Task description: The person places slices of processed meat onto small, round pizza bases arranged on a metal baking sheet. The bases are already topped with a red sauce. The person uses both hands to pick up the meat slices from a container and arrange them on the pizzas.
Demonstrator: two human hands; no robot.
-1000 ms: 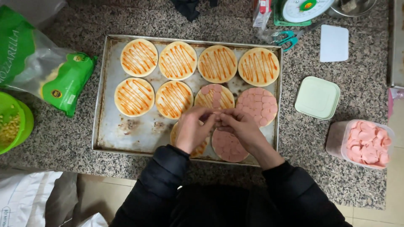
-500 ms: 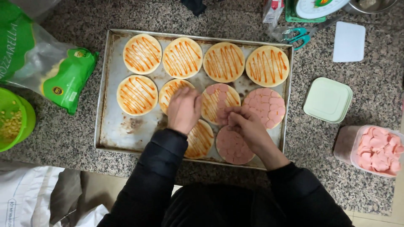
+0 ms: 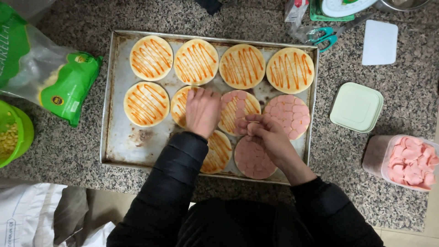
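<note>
Hands in black sleeves work over a worn rectangular metal baking tray (image 3: 114, 137) that sits on a speckled grey granite counter (image 3: 347, 183). On the tray lie round pale dough bases striped with orange-red sauce: four in the top row, more in the rows below. The left hand (image 3: 202, 111) lies flat, fingers together and extended, across a sauced base in the middle row (image 3: 180, 105), touching it and hiding much of it. Just to its right is a base partly covered with pink sausage slices (image 3: 238, 110). The right hand (image 3: 265, 135) hovers at that base's lower right edge, fingers curled around a few pink round slices (image 3: 250, 128). Two bases are fully covered in pink slices, one right of the hands (image 3: 288, 114), one below them (image 3: 253, 160).

Left of the tray are a green bag of shredded cheese (image 3: 50, 77) and a green bowl of corn (image 3: 13, 137). To the right are a pale green square lid (image 3: 356, 106) and a clear tub of pink slices (image 3: 407, 162). Teal-handled scissors (image 3: 320, 36) lie above the tray.
</note>
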